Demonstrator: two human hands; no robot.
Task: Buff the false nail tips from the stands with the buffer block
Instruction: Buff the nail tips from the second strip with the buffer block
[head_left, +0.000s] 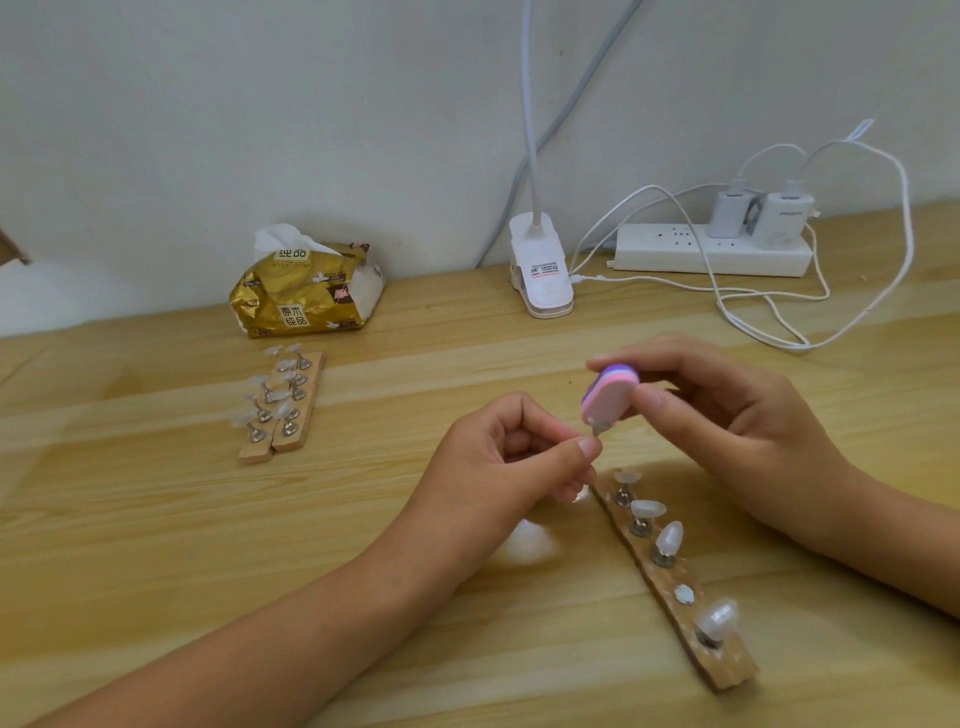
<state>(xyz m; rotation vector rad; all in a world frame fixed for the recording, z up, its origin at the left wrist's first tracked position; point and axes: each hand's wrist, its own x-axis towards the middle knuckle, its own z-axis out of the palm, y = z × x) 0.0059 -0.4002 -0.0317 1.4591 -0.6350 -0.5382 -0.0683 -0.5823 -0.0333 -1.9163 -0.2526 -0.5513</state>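
Left hand (498, 452) pinches a small grey peg (597, 429) between thumb and fingers. Right hand (727, 410) grips the pink-and-purple buffer block (613, 395), its lower end touching the peg's top — any nail tip there is hidden. Both are held above the table (156, 519). Just below, a wooden stand (724, 667) carries clear nail tips (648, 508). Two more loaded stands (291, 442) lie well left — near a tissue pack (304, 291).
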